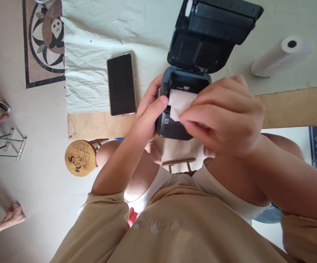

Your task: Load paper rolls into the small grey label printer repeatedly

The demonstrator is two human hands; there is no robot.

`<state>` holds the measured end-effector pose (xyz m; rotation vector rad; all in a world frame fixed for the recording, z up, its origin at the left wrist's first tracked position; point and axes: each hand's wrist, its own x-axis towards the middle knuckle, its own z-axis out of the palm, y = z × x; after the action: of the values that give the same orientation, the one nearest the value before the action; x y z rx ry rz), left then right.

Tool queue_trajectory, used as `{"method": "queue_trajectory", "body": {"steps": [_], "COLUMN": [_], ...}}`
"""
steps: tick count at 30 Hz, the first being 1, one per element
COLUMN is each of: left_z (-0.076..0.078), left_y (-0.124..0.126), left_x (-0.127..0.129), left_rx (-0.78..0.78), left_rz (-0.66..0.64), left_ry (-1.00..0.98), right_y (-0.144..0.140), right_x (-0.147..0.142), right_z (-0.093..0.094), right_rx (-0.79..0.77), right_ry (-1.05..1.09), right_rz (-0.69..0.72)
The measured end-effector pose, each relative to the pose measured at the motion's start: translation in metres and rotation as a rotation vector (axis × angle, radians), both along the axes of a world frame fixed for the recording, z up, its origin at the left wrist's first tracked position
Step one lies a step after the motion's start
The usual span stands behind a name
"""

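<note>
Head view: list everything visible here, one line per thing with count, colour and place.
printer: 1, dark blue-grey, lid open, table's near edge.
paper strip: 1, white, coming out of the printer, pinched by the right hand.
phone: 1, black screen, gold rim, flat on the cloth left of the printer.
paper roll: 1, white, lying on the cloth at the right.
cloth: 1, cream, creased, covering the table.
round stool: 1, wooden with panda drawing, on the floor below the table edge.
panda floor inlay: 1, brown, black and white, top left.
another person's foot: 1, lower left floor.
left hand: 1, gripping the printer's left side.
right hand: 1, holding the paper strip.
</note>
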<state>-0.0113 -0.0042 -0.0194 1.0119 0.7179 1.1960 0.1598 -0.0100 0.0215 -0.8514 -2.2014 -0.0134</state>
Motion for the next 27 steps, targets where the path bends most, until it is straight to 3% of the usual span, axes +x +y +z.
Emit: {"method": "queue_trajectory", "body": {"steps": [6, 13, 18, 22, 25, 27], "left_z": [-0.015, -0.02, -0.021, -0.015, -0.012, -0.011], "left_y": [0.004, 0.008, 0.009, 0.006, 0.004, 0.003], "left_x": [-0.006, -0.006, -0.008, -0.008, -0.008, -0.008], "left_rx": [0.093, 0.176, 0.185, 0.157, 0.138, 0.141], "left_rz": [-0.048, -0.089, -0.133, -0.134, -0.11, -0.107], "left_ry": [0.035, 0.072, 0.053, 0.084, 0.133, 0.158], "right_y": [-0.001, 0.004, 0.004, 0.003, 0.004, 0.006], "right_x": [-0.002, 0.008, 0.005, 0.005, 0.012, 0.019], "right_z": [-0.005, 0.0, -0.002, -0.003, -0.001, 0.001], "right_rx": [-0.019, -0.058, -0.089, -0.049, -0.01, -0.19], "right_ry": [-0.011, -0.076, -0.074, 0.016, 0.176, 0.329], "right_rz": [0.099, -0.138, -0.09, -0.033, -0.068, -0.076]}}
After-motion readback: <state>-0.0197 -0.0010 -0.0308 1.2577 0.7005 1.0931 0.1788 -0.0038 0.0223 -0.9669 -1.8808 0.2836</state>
